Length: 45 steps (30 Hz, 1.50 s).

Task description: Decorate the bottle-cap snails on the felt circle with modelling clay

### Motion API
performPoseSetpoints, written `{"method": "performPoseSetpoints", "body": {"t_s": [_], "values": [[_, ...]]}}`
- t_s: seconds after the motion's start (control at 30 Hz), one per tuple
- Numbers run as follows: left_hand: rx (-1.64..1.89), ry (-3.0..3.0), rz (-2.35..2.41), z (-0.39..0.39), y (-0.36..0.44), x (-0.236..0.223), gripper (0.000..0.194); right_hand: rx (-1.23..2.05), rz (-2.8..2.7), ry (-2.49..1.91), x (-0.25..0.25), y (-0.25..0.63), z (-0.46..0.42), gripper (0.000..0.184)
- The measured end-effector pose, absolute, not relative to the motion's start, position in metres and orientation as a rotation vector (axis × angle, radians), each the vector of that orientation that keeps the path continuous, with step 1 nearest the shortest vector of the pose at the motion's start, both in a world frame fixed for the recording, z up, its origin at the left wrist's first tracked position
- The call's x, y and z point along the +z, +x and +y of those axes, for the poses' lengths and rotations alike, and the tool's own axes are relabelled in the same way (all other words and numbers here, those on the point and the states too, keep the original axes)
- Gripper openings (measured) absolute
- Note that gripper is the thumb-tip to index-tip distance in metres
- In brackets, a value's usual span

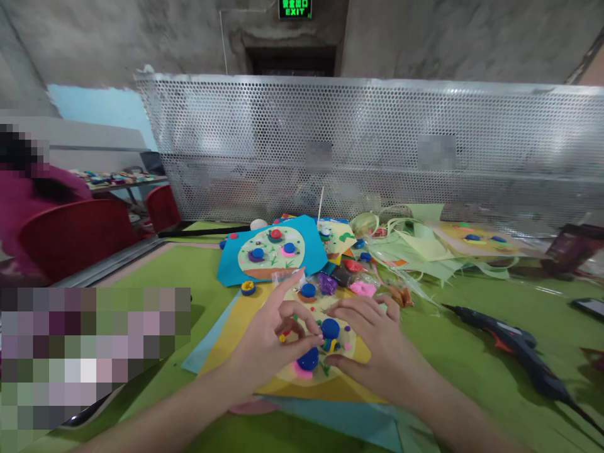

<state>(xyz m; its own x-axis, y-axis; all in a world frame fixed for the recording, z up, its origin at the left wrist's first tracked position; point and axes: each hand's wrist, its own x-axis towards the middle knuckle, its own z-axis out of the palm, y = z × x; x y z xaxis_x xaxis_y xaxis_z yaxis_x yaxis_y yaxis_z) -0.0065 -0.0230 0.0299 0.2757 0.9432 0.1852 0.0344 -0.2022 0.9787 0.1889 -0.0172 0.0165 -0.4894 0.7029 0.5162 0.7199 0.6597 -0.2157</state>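
Note:
My left hand (pixel 283 336) pinches thumb against forefinger above a yellow sheet (pixel 226 340); a tiny pale pink speck shows at the fingertips, too small to name. My right hand (pixel 372 336) arches over the sheet's right side, fingers and thumb apart, with nothing visible between them. Between the hands lie a blue bottle cap (pixel 329 328) and, nearer me, another blue cap (pixel 307 360) with pink clay at its edge. A third blue cap (pixel 308 290) sits farther up on the sheet's cream oval. Small coloured dots and green bits surround the caps, partly hidden by my fingers.
Behind the sheet lies a blue card (pixel 314 242) with similar caps. Bagged clay, such as a purple packet (pixel 327 284), and paper strips (pixel 401 220) clutter the back. A glue gun (pixel 509 346) lies right. A perforated metal screen (pixel 377 126) stands behind; a person (pixel 42 189) sits left.

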Motion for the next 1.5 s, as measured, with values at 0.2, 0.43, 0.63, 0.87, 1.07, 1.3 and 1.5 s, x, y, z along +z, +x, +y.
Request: {"method": "performPoseSetpoints", "body": {"t_s": [0.2,0.43,0.63,0.87,1.07,1.3,1.5], "values": [[1.064,1.786,0.940,-0.026,-0.003,0.024,0.078,-0.008,-2.321,-1.022,0.021,0.185,-0.021,0.035],[0.960,2.426,0.835,-0.034,-0.011,0.020,0.074,0.026,-2.317,-0.964,0.023,0.188,-0.020,0.022],[0.809,2.811,0.720,-0.044,-0.008,0.027,0.086,-0.023,-2.287,-0.991,0.023,0.182,-0.022,0.024],[0.952,2.890,0.758,-0.045,-0.010,0.025,0.067,-0.122,-2.181,-0.989,0.027,0.188,-0.019,0.023],[0.888,2.827,0.752,-0.046,-0.007,0.025,0.068,-0.103,-2.225,-0.889,0.027,0.185,-0.021,0.023],[0.826,2.647,0.871,-0.046,-0.006,0.024,0.071,-0.117,-2.210,-0.909,0.028,0.186,-0.018,0.026],[0.898,2.950,0.761,-0.046,0.002,0.025,0.065,-0.061,-2.225,-0.965,0.025,0.183,-0.018,0.027]]}}
